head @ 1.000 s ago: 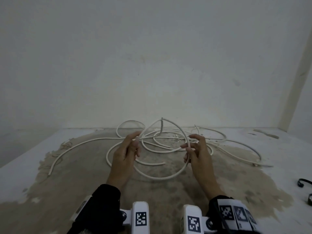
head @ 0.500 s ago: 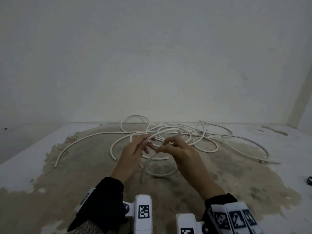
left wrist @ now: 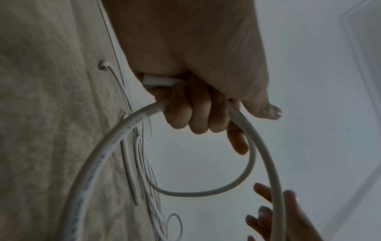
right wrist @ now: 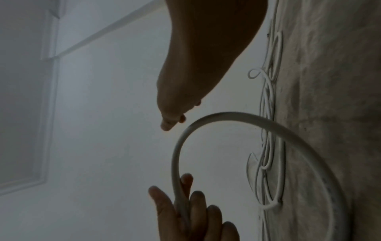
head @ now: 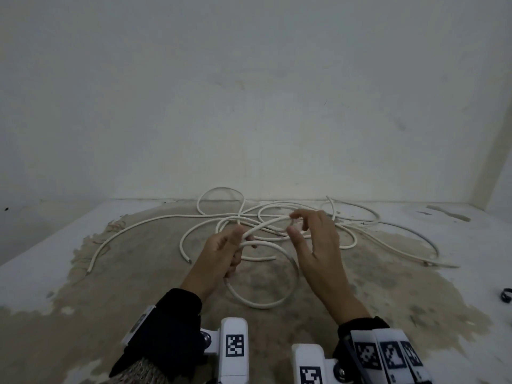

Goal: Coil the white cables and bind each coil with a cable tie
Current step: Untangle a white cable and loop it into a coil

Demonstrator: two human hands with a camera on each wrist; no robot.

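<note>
Left hand [head: 219, 254] held above the floor [head: 83, 314], fingers curled tight round the cable [head: 288, 289]; the left wrist view shows two strands passing through the fist [left wrist: 193, 112], one short cut end poking out beside the palm. From that grip a loop hangs near and right, lowest arc just above the floor. Right hand [head: 315, 245] just right of the left, fingers spread and loosely bent, thumb apart from forefinger; the upper strand runs to the forefinger tip, contact there not resolvable, no pinch seen. Rest of the cable lies in a loose tangle [head: 318, 220] on the floor beyond both hands, near the far wall [head: 249, 106]. Small dark object [head: 505, 296] at far right edge, unidentifiable.
</note>
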